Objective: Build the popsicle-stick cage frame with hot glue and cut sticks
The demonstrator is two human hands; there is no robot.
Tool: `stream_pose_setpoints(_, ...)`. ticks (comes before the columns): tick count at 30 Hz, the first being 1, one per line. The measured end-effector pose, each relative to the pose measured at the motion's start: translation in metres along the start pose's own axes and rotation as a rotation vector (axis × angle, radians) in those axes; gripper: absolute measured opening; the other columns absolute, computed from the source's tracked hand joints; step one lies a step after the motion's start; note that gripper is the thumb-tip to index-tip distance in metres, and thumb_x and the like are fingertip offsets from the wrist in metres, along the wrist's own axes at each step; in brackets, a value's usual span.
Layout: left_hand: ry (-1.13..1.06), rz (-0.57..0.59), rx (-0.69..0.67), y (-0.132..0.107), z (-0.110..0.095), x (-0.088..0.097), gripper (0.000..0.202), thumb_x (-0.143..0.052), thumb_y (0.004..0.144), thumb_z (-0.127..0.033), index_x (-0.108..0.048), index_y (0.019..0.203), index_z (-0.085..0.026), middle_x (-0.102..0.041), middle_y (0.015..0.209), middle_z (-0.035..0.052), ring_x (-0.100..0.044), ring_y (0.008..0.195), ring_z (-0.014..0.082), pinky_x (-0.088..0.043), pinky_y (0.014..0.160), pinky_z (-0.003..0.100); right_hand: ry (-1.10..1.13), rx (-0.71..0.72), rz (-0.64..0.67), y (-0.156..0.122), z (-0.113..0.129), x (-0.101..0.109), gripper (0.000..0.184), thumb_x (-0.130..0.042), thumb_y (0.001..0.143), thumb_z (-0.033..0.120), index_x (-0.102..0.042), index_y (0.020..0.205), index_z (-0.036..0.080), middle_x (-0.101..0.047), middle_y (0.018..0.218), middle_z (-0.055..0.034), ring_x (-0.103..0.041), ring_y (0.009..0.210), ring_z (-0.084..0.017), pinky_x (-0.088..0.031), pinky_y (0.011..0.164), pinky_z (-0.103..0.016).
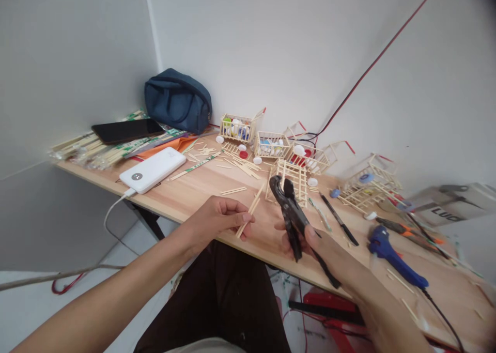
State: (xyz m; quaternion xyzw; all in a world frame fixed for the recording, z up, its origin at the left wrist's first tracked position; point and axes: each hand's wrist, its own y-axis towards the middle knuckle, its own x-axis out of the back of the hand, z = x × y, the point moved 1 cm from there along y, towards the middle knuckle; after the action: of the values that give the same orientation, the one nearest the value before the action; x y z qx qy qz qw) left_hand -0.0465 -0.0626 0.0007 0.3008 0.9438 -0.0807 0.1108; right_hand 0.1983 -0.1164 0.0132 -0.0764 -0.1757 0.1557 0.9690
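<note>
Above the near edge of the table (194, 194): thin sticks (253, 204) in the left hand (222, 216), black cutter (296, 216) in the right hand (333, 249)

From the head view: thin sticks pinched between left thumb and fingers, slanting forward, with far ends seemingly uneven. Black cutter gripped in the right hand, handles spread, head in front of the stick frame (299, 174); blade gap too blurred to tell. Thin sticks and black cutter just beside each other, visibly apart.

For good handling, keep the pinch firm and well back from the far ends, leaving bare length for the blades. Level the ends before drawing the handles together. Bring the black cutter square across the thin sticks, not aslant, to lessen splintering. Squeeze smoothly, left fingertips clear of the blades. Best done away from the stick frame, and from the loose sticks (233, 190) beyond the left hand, to avoid knocks and mix-ups.
</note>
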Motion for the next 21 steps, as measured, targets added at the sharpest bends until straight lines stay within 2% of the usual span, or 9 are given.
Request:
stream_pose_setpoints(2, -0.016, 0.005, 0.012, -0.001, -0.002, 0.000, 0.024, -0.071, 0.079, -0.034, -0.068, 0.070, -0.012, -0.067, 0.064, 0.0018, -0.058, 0.063, 0.0092, -0.041, 0.066, 0.020, -0.049, -0.046, 0.031, -0.013, 0.000, 0.004, 0.062, -0.035, 0.090, 0.069, -0.061, 0.110, 0.016, -0.065, 0.087, -0.0093, -0.060, 0.080, -0.022, -0.048, 0.076, -0.035)
stream_pose_setpoints(5, -0.039, 0.041, 0.049, -0.002, -0.004, -0.003, 0.025, -0.072, 0.078, -0.034, -0.068, 0.069, -0.011, -0.067, 0.063, 0.0025, -0.057, 0.060, 0.0086, -0.041, 0.064, 0.020, -0.165, -0.077, 0.069, -0.022, 0.006, 0.005, 0.058, -0.034, 0.092, 0.066, -0.065, 0.098, 0.017, -0.066, 0.088, -0.0094, -0.060, 0.085, -0.023, -0.047, 0.083, -0.036)
stream_pose_setpoints(9, -0.081, 0.105, 0.119, -0.001, -0.002, -0.011, 0.026, -0.073, 0.076, -0.036, -0.068, 0.075, -0.010, -0.068, 0.065, 0.0040, -0.059, 0.057, 0.0102, -0.045, 0.063, 0.023, -0.299, -0.023, 0.153, -0.019, 0.010, 0.005, 0.058, -0.028, 0.095, 0.062, -0.064, 0.084, 0.018, -0.065, 0.086, -0.0072, -0.058, 0.085, -0.022, -0.045, 0.086, -0.036)
stream_pose_setpoints(14, -0.081, 0.122, 0.173, 0.002, 0.003, -0.014, 0.028, -0.075, 0.075, -0.036, -0.068, 0.076, -0.009, -0.068, 0.063, 0.0054, -0.060, 0.056, 0.0111, -0.046, 0.060, 0.022, -0.297, 0.019, 0.179, -0.013, 0.007, 0.006, 0.059, -0.025, 0.095, 0.063, -0.060, 0.077, 0.019, -0.061, 0.077, -0.0042, -0.056, 0.076, -0.019, -0.044, 0.082, -0.032)
stream_pose_setpoints(21, -0.049, 0.108, 0.185, 0.002, 0.004, -0.013, 0.024, -0.074, 0.076, -0.034, -0.070, 0.078, -0.010, -0.068, 0.063, 0.0053, -0.060, 0.057, 0.0110, -0.044, 0.059, 0.022, -0.243, -0.007, 0.186, -0.013, 0.002, 0.003, 0.060, -0.025, 0.095, 0.064, -0.054, 0.069, 0.018, -0.056, 0.069, -0.0020, -0.051, 0.066, -0.015, -0.041, 0.065, -0.028)
